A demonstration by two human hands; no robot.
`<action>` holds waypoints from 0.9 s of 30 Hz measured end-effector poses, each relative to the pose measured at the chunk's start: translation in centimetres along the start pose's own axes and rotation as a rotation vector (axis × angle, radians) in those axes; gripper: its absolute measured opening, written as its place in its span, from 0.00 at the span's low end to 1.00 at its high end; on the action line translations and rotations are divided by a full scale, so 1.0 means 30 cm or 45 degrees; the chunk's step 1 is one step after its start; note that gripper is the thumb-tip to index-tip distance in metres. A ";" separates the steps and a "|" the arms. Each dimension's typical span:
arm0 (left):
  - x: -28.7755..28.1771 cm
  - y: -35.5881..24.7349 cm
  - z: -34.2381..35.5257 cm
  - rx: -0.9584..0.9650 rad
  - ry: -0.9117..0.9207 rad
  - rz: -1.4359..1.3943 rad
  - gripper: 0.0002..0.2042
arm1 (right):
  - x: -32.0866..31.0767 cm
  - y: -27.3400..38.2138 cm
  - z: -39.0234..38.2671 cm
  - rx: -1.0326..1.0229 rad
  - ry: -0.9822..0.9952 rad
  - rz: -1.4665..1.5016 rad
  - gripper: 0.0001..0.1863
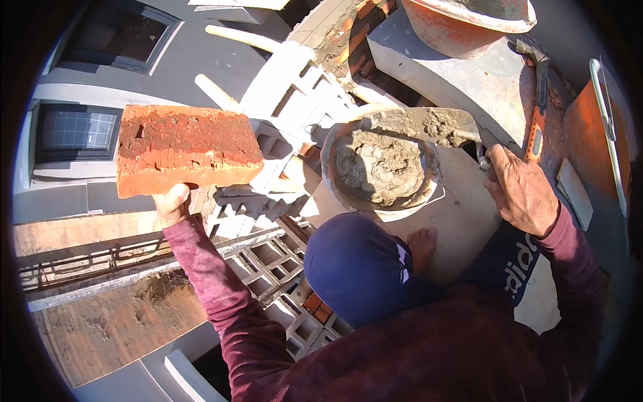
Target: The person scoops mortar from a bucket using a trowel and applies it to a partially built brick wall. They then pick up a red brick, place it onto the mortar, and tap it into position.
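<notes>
My left hand (173, 203) grips a red-orange brick (191, 151) from below, out to the left, with the thumb against its near side. A darker, rough band runs along the brick's upper part. In my right hand (526, 191) is a trowel (462, 127); its handle is mostly hidden by the closed fingers. Wet grey mortar lies along the trowel's blade, which reaches left over the far rim of a bucket (326, 164). More mortar (378, 167) fills this bucket, which stands beyond my bent knee.
A claw hammer (538, 127) lies at the right, near an orange container (593, 134). At the top, an orange bucket (455, 33) rests on a pale slab. Hollow blocks (274, 258) stand along the left, beside a mortar-stained board (120, 328). Wooden poles (241, 37) jut out near the brickwork.
</notes>
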State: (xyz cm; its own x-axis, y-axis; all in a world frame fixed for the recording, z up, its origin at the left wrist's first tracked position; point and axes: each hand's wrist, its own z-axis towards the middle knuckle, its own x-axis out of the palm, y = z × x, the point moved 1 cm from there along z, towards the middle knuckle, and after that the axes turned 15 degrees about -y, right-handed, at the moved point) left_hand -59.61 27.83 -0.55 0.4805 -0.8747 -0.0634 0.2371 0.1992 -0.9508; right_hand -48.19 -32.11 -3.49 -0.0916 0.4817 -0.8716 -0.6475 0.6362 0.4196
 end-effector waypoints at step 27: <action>1.600 -0.335 -0.055 0.541 0.782 0.394 0.49 | 0.226 0.110 -0.155 0.280 0.302 -0.126 0.32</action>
State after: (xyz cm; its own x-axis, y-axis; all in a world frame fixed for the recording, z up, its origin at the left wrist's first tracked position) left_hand -40.32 -16.87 5.47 0.0566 -0.8143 -0.5777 0.5291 0.5151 -0.6743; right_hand -54.46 -29.55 -9.18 -0.2269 0.2740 -0.9346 -0.4857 0.7999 0.3524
